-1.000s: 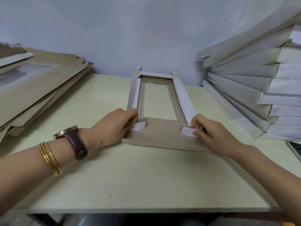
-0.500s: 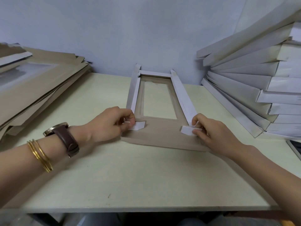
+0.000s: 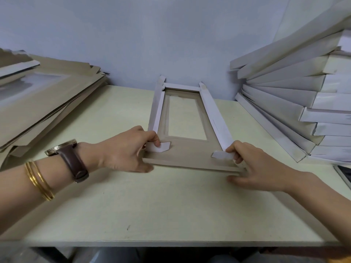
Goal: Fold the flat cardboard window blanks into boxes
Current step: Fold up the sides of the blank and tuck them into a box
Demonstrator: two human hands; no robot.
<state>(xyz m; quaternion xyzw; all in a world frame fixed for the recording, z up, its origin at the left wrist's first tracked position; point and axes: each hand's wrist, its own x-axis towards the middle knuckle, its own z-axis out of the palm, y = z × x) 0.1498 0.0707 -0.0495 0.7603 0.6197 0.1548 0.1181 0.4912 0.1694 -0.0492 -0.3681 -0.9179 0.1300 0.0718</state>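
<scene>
Left hand [image 3: 129, 149] pinches 9 o'clock tab [image 3: 162, 147], right hand [image 3: 252, 166] 3 o'clock tab [image 3: 221, 155] (both inward); lift near flap [image 3: 190, 166] evenly.

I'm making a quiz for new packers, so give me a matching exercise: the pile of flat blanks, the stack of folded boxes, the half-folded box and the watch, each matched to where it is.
Things
1. pile of flat blanks
2. stack of folded boxes
3. half-folded box
4. watch

Places
A. strapped on a wrist
B. middle of the table
C. right end of the table
D. left end of the table

Pairs: 1-D, 2-C, 3-B, 4-A
</scene>
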